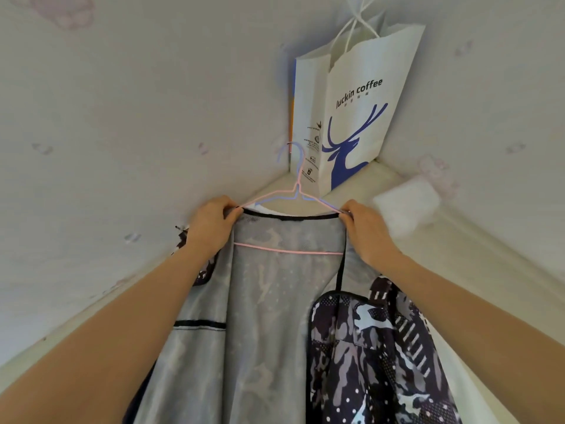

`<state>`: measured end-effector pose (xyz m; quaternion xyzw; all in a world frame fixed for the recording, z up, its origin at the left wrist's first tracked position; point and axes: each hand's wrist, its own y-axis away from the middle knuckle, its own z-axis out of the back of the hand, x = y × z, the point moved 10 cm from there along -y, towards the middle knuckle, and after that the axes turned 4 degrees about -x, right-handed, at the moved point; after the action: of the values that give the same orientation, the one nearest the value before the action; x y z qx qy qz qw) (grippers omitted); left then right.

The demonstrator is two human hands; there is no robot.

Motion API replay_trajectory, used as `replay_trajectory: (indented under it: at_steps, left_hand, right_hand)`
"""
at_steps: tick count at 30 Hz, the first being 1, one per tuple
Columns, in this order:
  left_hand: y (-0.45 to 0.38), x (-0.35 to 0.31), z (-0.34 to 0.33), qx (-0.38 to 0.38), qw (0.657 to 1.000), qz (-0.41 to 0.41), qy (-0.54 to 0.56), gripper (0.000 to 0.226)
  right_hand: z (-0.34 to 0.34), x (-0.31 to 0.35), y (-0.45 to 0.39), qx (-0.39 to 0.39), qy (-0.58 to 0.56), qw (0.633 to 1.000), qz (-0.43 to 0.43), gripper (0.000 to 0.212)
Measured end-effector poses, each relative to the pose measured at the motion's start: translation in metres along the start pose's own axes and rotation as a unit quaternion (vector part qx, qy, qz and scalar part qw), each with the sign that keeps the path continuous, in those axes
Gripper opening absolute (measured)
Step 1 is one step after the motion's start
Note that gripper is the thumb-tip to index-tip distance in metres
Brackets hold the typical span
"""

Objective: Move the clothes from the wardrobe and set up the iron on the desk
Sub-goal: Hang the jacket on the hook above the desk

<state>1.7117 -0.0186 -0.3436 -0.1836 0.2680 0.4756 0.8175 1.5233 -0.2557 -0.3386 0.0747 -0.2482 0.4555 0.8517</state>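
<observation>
A camouflage-patterned jacket [275, 316] with a grey mesh lining hangs open on a pink wire hanger [287, 251], with a blue wire hanger [295, 154] right behind it. My left hand [214, 221] pinches the jacket's left shoulder at the hanger's end. On the other side, my right hand [363, 228] pinches the right shoulder at the opposite end. The jacket's dark printed outer side [382, 356] folds forward at the lower right. No iron or desk is in view.
A white paper coffee bag [357, 102] with a blue deer print stands in the corner behind the hangers. Pale patterned walls [122, 117] close in left and right. A white folded item [406, 203] lies on the ledge to the right.
</observation>
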Motion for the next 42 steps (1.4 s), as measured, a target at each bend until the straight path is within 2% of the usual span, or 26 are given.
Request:
replay_trajectory:
  at_steps: [3,8,13,19,27,31,34,42]
  left_hand:
    - [-0.008,0.008,-0.014,0.003,0.999,0.009,-0.031,0.019]
    - [-0.026,-0.007,-0.024,-0.033,0.996,-0.012,-0.084,0.024]
    - [-0.023,-0.002,-0.045,-0.027,0.984,0.0,-0.177,0.029]
    - [-0.02,0.003,-0.052,-0.024,0.981,-0.003,-0.195,0.029]
    - [-0.01,-0.001,-0.059,0.013,0.975,-0.029,-0.22,0.03]
    - [0.007,-0.001,-0.065,0.048,0.964,-0.046,-0.258,0.049]
    - [0.028,-0.004,-0.068,0.053,0.956,-0.073,-0.28,0.057]
    - [0.107,-0.011,-0.07,0.089,0.955,-0.074,-0.274,0.058]
  right_hand:
    - [-0.015,-0.009,-0.009,0.012,0.04,0.999,-0.009,0.02]
    - [-0.021,-0.016,-0.037,0.007,0.077,0.997,-0.028,0.021]
    - [-0.036,-0.019,-0.036,0.012,0.117,0.993,0.012,0.016]
    - [-0.043,-0.019,-0.03,0.026,0.16,0.985,0.056,0.017]
    - [-0.049,-0.02,-0.02,0.079,0.189,0.978,0.036,0.025]
    - [-0.051,-0.016,-0.005,0.115,0.182,0.976,0.027,0.045]
    - [-0.048,-0.012,0.014,0.112,0.168,0.979,0.024,0.057]
    - [-0.039,0.005,0.097,0.128,0.154,0.98,0.017,0.058]
